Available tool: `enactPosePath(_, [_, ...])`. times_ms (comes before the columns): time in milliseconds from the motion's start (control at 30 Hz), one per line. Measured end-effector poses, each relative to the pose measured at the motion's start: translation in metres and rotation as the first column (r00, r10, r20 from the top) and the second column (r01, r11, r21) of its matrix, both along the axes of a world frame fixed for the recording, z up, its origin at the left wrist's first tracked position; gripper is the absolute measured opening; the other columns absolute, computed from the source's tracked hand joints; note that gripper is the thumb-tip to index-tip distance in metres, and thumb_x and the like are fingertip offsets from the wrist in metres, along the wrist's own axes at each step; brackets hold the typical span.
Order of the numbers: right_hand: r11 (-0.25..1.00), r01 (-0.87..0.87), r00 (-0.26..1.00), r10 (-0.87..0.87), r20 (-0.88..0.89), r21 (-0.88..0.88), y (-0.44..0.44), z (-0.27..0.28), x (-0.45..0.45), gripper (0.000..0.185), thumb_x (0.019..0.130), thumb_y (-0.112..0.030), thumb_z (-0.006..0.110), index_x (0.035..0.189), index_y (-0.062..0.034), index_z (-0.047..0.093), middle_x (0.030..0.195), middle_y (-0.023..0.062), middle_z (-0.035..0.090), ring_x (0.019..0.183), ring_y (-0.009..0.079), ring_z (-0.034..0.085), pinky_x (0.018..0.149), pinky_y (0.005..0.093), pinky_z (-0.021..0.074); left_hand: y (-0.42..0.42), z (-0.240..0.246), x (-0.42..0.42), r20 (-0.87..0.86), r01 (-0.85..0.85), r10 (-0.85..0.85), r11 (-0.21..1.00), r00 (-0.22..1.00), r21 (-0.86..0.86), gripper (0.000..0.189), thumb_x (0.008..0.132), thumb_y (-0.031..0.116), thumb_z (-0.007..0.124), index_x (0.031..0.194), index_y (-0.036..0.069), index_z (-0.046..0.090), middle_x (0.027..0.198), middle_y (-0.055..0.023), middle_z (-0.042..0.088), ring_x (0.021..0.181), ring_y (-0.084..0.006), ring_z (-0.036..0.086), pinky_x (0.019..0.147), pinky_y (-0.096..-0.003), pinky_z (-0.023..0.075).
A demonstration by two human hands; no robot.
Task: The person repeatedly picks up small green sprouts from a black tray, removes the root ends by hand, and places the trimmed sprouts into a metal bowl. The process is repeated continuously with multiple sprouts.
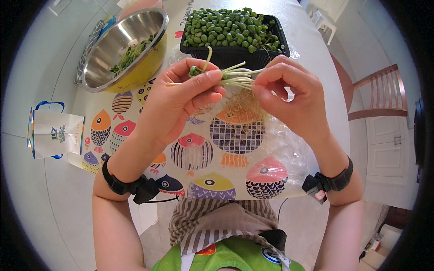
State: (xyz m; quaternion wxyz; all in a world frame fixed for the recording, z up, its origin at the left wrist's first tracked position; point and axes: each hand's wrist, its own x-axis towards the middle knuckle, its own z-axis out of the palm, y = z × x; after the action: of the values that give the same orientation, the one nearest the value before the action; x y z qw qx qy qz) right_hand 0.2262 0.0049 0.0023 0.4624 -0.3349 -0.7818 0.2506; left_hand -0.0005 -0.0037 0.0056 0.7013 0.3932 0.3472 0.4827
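Observation:
A small bunch of green sprouts (237, 71) with pale stems stretches between my two hands. My left hand (190, 91) pinches it between thumb and fingers near the leafy end. At the other end, the thumb and fingertips of my right hand (288, 88) are closed on the stem ends. Just beyond my hands stands a black plastic tray (234, 58) densely filled with green sprouts (230, 30). Beneath the bunch, a tangle of thin brownish roots (245, 106) lies on clear plastic film (288, 142).
A stainless steel bowl (93, 76) holding some sprouts (130, 57) stands tilted at the back left. Fish prints cover the tablecloth (217, 172). A white paper bag (59, 133) is beyond the table's left edge, and a wooden chair (379, 91) stands to the right.

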Motion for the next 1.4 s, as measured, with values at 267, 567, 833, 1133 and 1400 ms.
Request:
enactPosePath(267, [0.906, 0.221, 0.947, -0.288, 0.144, 0.360, -0.006, -0.002, -0.007, 0.020, 0.063, 0.001, 0.069, 0.067, -0.0068, 0.050, 0.067, 0.0068, 0.047, 0.053, 0.0246, 0.050, 0.047, 0.0321, 0.0407, -0.014, 0.000, 0.011, -0.160, -0.009, 0.026, 0.994, 0.987, 0.107, 0.011, 0.091, 0.004, 0.063, 0.102, 0.001, 0.060, 0.090, -0.0074, 0.065, 0.075, -0.0121, 0.067, 0.064, -0.0188, 0.0553])
enactPosePath(567, [0.868, 0.213, 0.958, -0.276, 0.080, 0.448, -0.008, 0.010, -0.003, 0.021, 0.067, 0.009, 0.068, 0.084, -0.0036, 0.065, 0.081, 0.0065, 0.058, 0.061, 0.0183, 0.056, 0.054, 0.0267, 0.0469, -0.001, -0.002, 0.006, 0.101, -0.147, 0.158, 0.983, 0.982, -0.107, 0.012, 0.094, 0.014, 0.061, 0.101, 0.003, 0.060, 0.088, -0.0042, 0.064, 0.073, -0.0054, 0.064, 0.063, -0.0135, 0.0560])
enactPosePath(833, [0.917, -0.011, 0.982, -0.065, 0.177, 0.399, -0.001, -0.005, -0.009, 0.025, 0.062, 0.005, 0.070, 0.083, -0.0073, 0.066, 0.091, 0.0050, 0.057, 0.072, 0.0195, 0.051, 0.058, 0.0283, 0.0443, -0.004, -0.003, 0.006, 0.149, -0.068, 0.088, 0.988, 0.985, -0.137, 0.015, 0.095, 0.017, 0.060, 0.102, 0.004, 0.059, 0.090, -0.0043, 0.063, 0.078, -0.0083, 0.066, 0.063, -0.0153, 0.0569])
enactPosePath(1133, [0.899, 0.048, 0.985, -0.114, 0.127, 0.436, 0.004, -0.010, -0.010, 0.025, 0.064, 0.004, 0.076, 0.085, -0.0055, 0.065, 0.092, 0.0065, 0.056, 0.074, 0.0195, 0.053, 0.059, 0.0286, 0.0447, -0.004, -0.005, 0.009, 0.156, 0.036, -0.005, 0.980, 0.988, -0.195, 0.015, 0.094, 0.014, 0.061, 0.103, 0.003, 0.059, 0.092, -0.0065, 0.065, 0.077, -0.0115, 0.067, 0.064, -0.0184, 0.0574])
enactPosePath(1400, [0.924, 0.042, 0.983, -0.106, 0.149, 0.380, 0.003, -0.009, -0.009, 0.025, 0.065, 0.002, 0.076, 0.087, -0.0043, 0.066, 0.093, 0.0071, 0.055, 0.076, 0.0207, 0.054, 0.061, 0.0295, 0.0467, -0.005, -0.002, 0.011, 0.125, 0.033, -0.003, 0.970, 0.992, -0.242, 0.014, 0.093, 0.012, 0.062, 0.104, 0.003, 0.058, 0.091, -0.0058, 0.065, 0.077, -0.0112, 0.067, 0.064, -0.0176, 0.0568])
